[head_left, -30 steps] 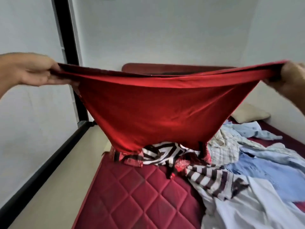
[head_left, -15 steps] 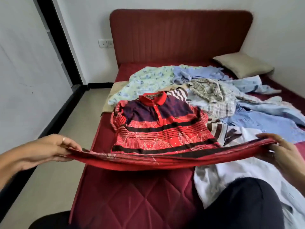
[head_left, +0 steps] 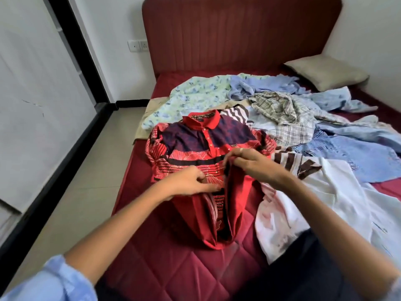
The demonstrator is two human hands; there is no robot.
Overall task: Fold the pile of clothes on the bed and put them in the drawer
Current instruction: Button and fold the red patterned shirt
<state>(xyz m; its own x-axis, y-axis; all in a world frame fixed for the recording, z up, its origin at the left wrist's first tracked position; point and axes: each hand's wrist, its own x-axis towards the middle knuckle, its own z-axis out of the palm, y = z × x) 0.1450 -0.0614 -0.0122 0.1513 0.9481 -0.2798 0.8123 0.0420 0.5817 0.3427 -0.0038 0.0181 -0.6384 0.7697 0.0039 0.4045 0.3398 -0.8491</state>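
A red and navy patterned polo shirt (head_left: pixel 195 140) lies face up on the maroon bed (head_left: pixel 165 263), collar toward the headboard. Its lower part is lifted and bunched into a narrow fold toward me. My left hand (head_left: pixel 191 184) grips the bunched red fabric at the left of the fold. My right hand (head_left: pixel 249 162) pinches the hem edge just to the right, over the shirt's middle. A pile of unfolded clothes (head_left: pixel 293 118) spreads over the bed's right and far side. No drawer is in view.
A white shirt (head_left: pixel 325 203) lies right of the polo, beside a brown-striped garment (head_left: pixel 290 161). A beige pillow (head_left: pixel 325 72) rests by the maroon headboard (head_left: pixel 238 33). Tiled floor (head_left: pixel 71 192) and a white wardrobe panel run along the bed's left side. My dark-trousered knee is at the lower right.
The shirt went from held high and stretched wide to lying on the bed. My hands have come together from far apart, bringing the hem corners to the shirt's middle.
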